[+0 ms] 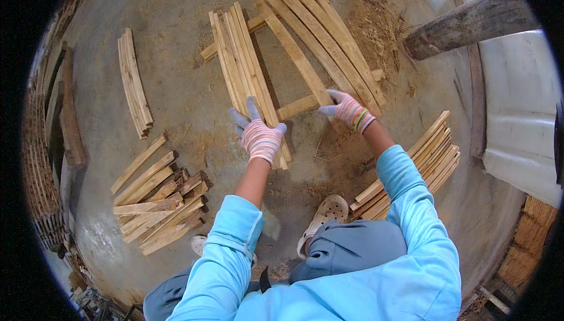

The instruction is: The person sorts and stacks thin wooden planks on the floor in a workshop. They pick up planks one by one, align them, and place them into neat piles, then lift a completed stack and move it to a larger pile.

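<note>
My right hand [351, 110] pinches the near end of a wooden strip [295, 54] over the lower crosspiece [296, 106]; my left hand [261, 140] spreads, fingers apart, over the bundle [236, 56] left of that crosspiece's bare stretch. Apparently I'm arranging strips; shifting this one calls for a firm pinch.

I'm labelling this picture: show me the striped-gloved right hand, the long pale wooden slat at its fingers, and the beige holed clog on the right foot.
Striped-gloved right hand [351, 112], head view: back of the hand.
Long pale wooden slat [296, 56], head view: mid-length.
Beige holed clog [331, 209], head view: the toe.
</note>
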Available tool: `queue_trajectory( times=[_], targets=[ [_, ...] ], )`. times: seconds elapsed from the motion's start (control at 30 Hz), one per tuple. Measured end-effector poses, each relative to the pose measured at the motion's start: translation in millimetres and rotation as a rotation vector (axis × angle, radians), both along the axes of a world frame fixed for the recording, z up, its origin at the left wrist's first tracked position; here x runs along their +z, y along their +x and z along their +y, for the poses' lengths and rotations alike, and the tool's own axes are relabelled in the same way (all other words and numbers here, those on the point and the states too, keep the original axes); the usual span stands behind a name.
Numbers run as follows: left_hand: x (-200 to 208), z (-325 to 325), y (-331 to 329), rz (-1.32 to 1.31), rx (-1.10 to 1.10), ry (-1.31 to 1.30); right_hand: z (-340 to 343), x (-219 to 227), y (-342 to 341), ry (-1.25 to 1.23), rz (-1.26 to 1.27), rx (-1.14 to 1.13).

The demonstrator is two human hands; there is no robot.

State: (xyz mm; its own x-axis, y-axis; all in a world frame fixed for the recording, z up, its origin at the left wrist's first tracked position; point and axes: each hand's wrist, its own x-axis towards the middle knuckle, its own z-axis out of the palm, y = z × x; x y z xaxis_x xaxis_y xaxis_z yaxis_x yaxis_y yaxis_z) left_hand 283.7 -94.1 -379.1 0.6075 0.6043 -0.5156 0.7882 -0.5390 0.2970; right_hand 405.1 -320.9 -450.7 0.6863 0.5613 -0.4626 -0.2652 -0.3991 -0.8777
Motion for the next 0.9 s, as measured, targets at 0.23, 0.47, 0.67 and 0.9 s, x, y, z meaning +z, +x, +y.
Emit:
queue_trajectory(
  times=[0.23,0.47,0.67,0.9],
  targets=[
    [-7,0,-7,-0.001,-0.018,-0.032,44,-26,-56,-0.008,-0.094,-0.031],
    [-12,5,-10,-0.020,-0.082,-0.025,62,-17,-63,0.140,0.079,-0.095],
    [-15,-3,-2,-0.048,0.005,-0.075,70,31,-65,-0.400,-0.464,0.451],
    [-2,-2,5,0.055,-0.022,-0.066,-23,45,26,-1.065,-0.889,-0.057]
  ],
)
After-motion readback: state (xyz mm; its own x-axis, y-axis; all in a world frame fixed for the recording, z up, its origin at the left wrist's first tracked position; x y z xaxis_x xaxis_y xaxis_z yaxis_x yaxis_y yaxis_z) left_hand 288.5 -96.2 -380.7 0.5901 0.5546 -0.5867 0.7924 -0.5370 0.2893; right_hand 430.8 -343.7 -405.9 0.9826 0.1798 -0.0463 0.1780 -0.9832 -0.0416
